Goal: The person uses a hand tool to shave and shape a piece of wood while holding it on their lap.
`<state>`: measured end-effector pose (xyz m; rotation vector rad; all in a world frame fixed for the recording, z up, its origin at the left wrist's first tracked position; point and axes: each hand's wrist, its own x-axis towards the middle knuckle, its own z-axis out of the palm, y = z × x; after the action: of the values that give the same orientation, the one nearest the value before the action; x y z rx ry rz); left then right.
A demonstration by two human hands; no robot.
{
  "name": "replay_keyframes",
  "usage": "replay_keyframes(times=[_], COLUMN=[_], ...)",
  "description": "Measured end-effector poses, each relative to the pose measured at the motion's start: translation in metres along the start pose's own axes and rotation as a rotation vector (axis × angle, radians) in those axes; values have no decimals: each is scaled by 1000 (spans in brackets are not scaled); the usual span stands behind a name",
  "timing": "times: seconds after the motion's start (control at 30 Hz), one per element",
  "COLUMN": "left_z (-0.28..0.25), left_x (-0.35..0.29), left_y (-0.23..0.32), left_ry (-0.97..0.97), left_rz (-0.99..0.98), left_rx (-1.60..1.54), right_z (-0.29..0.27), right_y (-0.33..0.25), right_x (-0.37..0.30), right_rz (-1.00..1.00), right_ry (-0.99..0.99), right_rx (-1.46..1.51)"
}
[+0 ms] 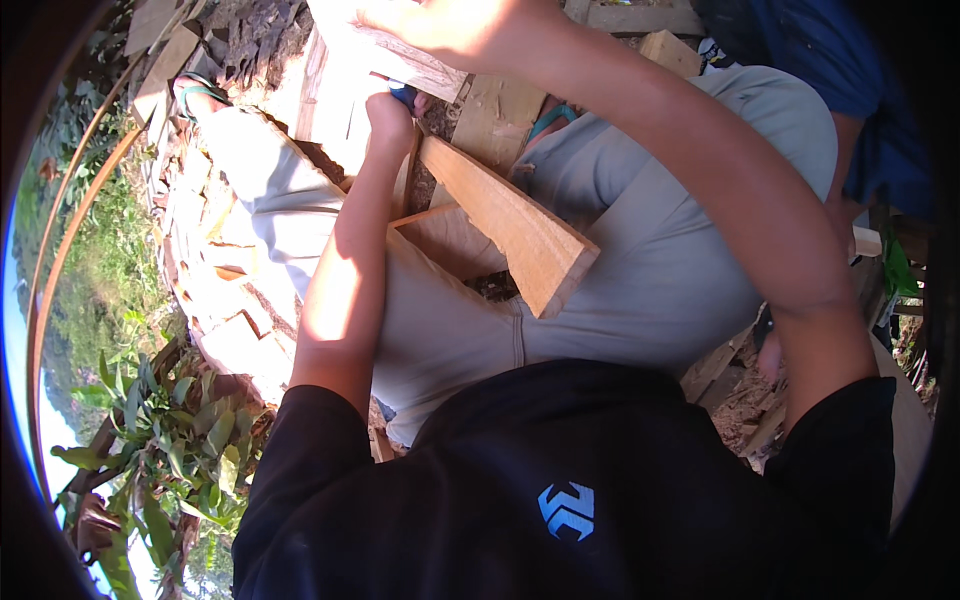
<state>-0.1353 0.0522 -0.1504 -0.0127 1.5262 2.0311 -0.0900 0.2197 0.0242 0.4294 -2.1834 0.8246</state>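
My left hand (391, 108) is at the upper middle, bent at the wrist and partly covered by a pale wooden block (425, 68). Its fingers seem curled by a small dark blue thing (403, 93) whose kind I cannot make out. Over the top of the block lies my right hand (470, 30), washed out by sunlight and partly cut off by the upper edge, so its fingers do not show clearly. A wedge-shaped wooden board (510, 220) slants between my thighs, its thick sawn end toward me, and neither hand is on that end.
Another flat wooden piece (450, 238) lies under the wedge-shaped board. Planks (497, 120) and wood scraps (245, 325) cover the ground around my legs. At the right, a person in dark blue clothing (825, 80) is close by. Leafy plants (180, 440) grow at the left.
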Motion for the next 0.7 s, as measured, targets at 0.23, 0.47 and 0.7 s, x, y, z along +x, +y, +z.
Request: replay_keyframes(times=[0.23,0.47,0.7], left_z=[8,11,29], left_x=[11,16,14], left_y=[-5,-4,5], left_ry=[38,-83,-15], left_rz=[2,-13,-139], left_rx=[71,112,-35], right_z=[12,9,-1], right_y=[4,22,28], right_x=[-2,11,28], right_rz=[-131,2,101], right_ry=[24,-69,-247], right_rx=[-158,-39,-21])
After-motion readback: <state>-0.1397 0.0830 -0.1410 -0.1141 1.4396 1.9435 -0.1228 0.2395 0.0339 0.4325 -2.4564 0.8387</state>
